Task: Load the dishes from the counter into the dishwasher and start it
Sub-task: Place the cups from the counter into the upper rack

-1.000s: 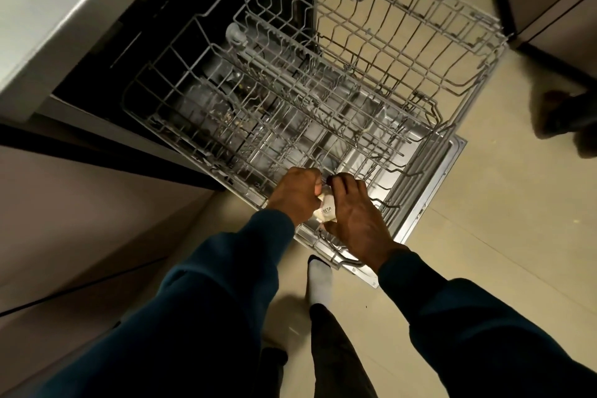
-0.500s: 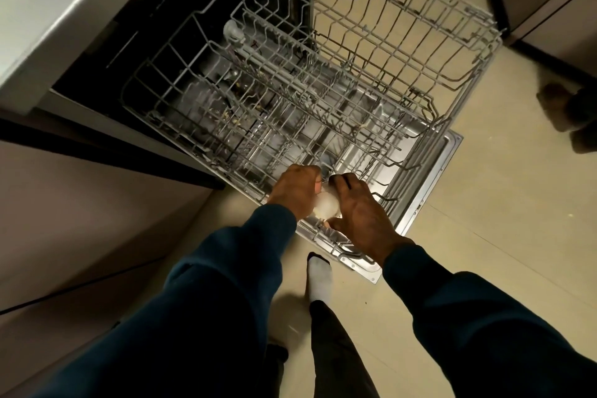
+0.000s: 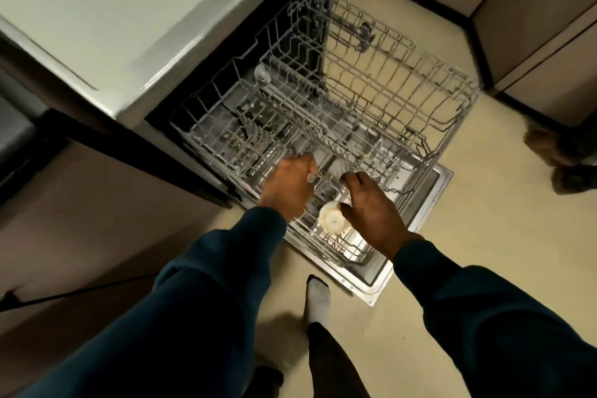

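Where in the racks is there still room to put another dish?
The upper rack looks bare across its whole wire floor, out to its far right rim. The lower rack is crowded at its near corner, where the white cup sits between the left hand and right hand. Further back is too dark to tell.

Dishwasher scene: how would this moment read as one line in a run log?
stage: loading | white cup: upside down in lower rack | left hand: at rack wires | right hand: beside cup | upper rack: pulled out
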